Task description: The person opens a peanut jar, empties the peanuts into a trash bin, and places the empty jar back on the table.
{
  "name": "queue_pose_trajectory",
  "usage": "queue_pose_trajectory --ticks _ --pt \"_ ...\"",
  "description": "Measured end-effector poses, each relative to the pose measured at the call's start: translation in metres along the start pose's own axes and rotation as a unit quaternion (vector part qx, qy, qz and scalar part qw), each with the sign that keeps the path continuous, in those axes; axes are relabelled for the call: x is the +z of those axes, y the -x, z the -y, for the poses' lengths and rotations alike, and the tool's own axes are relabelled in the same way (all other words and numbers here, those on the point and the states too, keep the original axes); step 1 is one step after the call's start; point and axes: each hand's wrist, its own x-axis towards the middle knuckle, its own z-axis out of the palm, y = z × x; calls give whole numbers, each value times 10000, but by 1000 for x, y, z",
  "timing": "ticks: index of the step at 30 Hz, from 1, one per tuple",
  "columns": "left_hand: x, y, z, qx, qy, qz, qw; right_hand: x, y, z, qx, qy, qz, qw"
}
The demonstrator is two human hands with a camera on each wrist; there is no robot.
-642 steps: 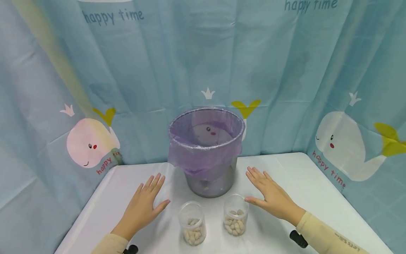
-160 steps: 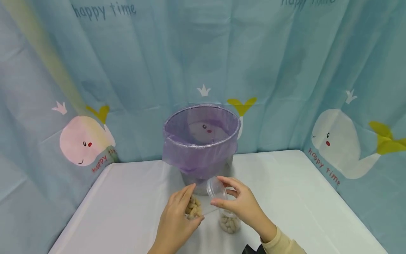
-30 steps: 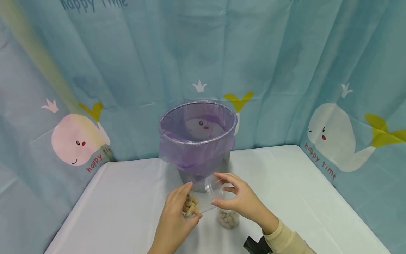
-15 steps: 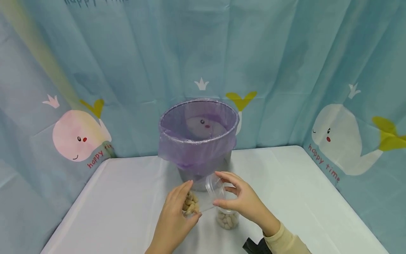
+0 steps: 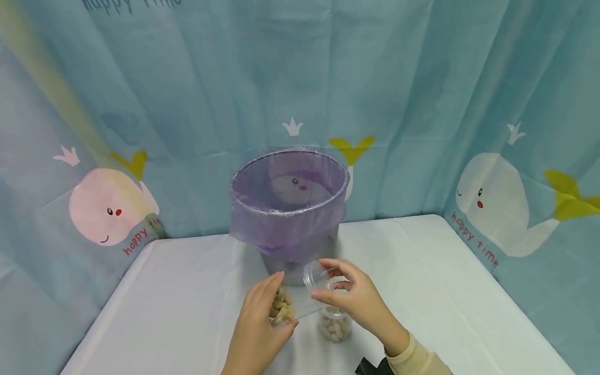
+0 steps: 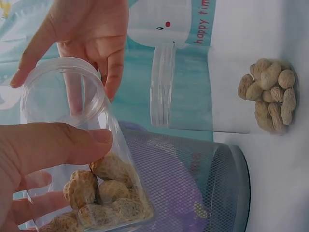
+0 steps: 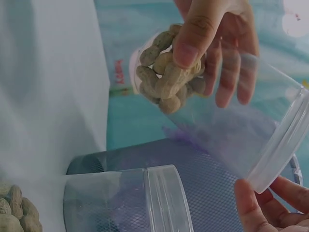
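The left hand (image 5: 258,325) reaches up from the bottom edge of the head view, its back toward the camera, and grips the lower end of a clear plastic jar (image 5: 302,299). Its thumb lies along the near wall while the fingers bend around the far side, parted only by the jar's width. That jar is tilted above the white table (image 5: 398,260), mouth end raised and leaning toward the right hand (image 5: 363,299), with unshelled peanuts (image 5: 281,307) gathered at its bottom. The right hand comes in from the lower right, wrist bare above a beige sleeve (image 5: 419,357); its thumb and curved fingers span the ridged collar (image 5: 315,276) of the same jar, thumb on the nearer edge and fingertips on the farther one. Whether a clear lid sits on that collar cannot be told. Just beneath the right hand, a second clear jar (image 6: 190,89) stands upright on the table, peanuts in its base as well. Behind both jars stands a mesh wastebasket (image 6: 222,183) with a purple liner (image 5: 286,229) folded over its rim, in front of a blue whale-print curtain (image 5: 211,104).
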Motion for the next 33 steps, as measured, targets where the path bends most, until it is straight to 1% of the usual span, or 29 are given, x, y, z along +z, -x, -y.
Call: queue_pose_trajectory --ticks 3,8,16,23,25,28,33 --pt "-3 -2 0 -21 29 -50 10000 0 -2 2 -141 -36 28 9999" --pt "-6 -4 -1 -5 58 -4 10000 -1 -2 3 -267 13 56 9996" --pt "-7 0 0 -104 169 45 9998 0 -1 2 -508 127 210 9984" --pt "-10 1 1 -15 185 2 9998 2 -1 2 -629 112 255 9976" --pt "-10 2 1 -40 181 -9 9998 2 0 2 -644 121 261 9975" --pt "-9 3 2 -93 187 -9 9998 3 1 2 -670 181 259 9973" --pt "-8 3 0 -44 163 -72 9998 5 5 2 -765 340 76 9965"
